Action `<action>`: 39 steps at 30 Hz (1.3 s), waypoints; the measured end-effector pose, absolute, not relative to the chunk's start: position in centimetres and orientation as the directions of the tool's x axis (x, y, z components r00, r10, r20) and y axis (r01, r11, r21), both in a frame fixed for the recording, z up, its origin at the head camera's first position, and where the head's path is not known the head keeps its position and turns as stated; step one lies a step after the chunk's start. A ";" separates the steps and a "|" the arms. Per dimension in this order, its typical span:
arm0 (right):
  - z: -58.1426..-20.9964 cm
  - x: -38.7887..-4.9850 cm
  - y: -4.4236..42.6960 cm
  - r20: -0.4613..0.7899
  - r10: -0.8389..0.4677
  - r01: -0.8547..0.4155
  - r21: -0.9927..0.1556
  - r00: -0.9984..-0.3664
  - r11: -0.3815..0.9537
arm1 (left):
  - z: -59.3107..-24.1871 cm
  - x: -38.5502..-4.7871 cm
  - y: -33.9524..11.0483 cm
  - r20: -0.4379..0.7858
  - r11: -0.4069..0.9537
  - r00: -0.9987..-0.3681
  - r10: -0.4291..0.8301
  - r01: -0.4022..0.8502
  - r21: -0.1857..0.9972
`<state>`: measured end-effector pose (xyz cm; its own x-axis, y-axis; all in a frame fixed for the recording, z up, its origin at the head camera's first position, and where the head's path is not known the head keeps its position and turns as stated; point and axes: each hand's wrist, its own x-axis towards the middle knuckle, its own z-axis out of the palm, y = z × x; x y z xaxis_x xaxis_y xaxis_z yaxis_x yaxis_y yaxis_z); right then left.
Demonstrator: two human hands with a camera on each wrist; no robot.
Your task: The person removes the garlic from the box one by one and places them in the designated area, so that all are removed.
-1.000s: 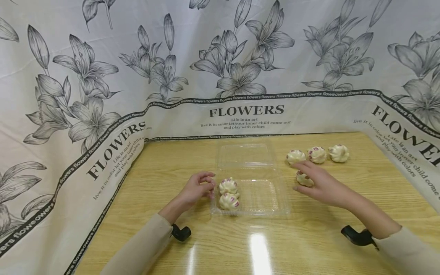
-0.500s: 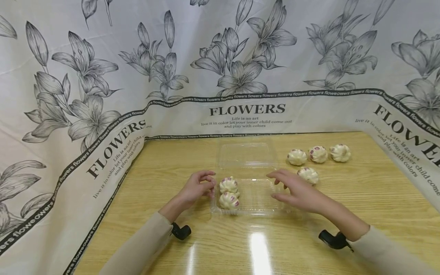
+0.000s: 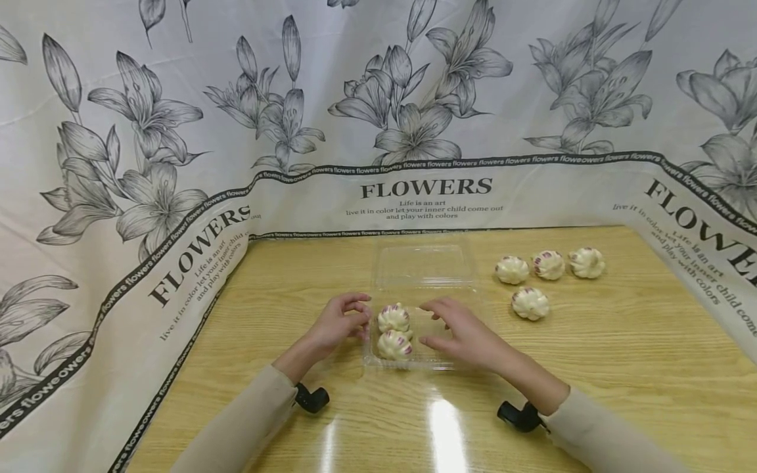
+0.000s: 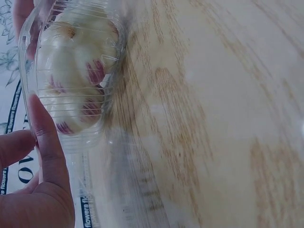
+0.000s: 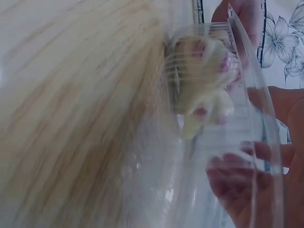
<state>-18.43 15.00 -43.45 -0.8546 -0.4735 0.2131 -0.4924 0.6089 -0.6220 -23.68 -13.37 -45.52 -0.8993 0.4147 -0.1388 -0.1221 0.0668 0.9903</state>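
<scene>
A clear plastic container lies with its hinged lid folded back. Inside its left end sit two garlic bulbs, one farther and one nearer, both creamy white with purple streaks. My left hand pinches the container's left rim between thumb and finger, plain in the left wrist view. My right hand hovers over the container's right part, thumb and fingers spread apart and holding nothing. Its fingertips point at the two bulbs, short of them. Through the container wall, the right wrist view shows its fingers.
Three garlic bulbs stand in a row at the back right, the middle one among them. Another bulb lies in front of that row. A flower-printed cloth hangs behind the wooden table.
My right hand has moved left, from the loose bulb on the right to above the container. The left hand has stayed at the rim, and the bulbs look unmoved.
</scene>
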 end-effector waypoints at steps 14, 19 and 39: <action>-44.4 -20.2 11.0 0.194 -0.519 -0.510 -0.637 -0.832 0.578 | -45.5 -23.6 -13.2 -0.144 0.072 -0.900 0.411 -0.126 0.989; -44.5 -20.7 10.5 0.170 -0.515 -0.502 -0.602 -0.840 0.621 | -45.5 -23.6 -13.3 -0.161 0.079 -0.901 0.404 -0.141 0.987; -44.0 -20.7 12.0 0.123 -0.435 -0.431 -0.522 -0.892 0.736 | -45.4 -23.6 -13.2 -0.162 0.083 -0.909 0.385 -0.141 0.987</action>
<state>-20.74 11.98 -43.98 -0.8920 -0.4349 0.1234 -0.4311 0.7360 -0.5219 -23.59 -13.24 -45.39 -0.9085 0.3850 -0.1623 -0.1410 0.0830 0.9865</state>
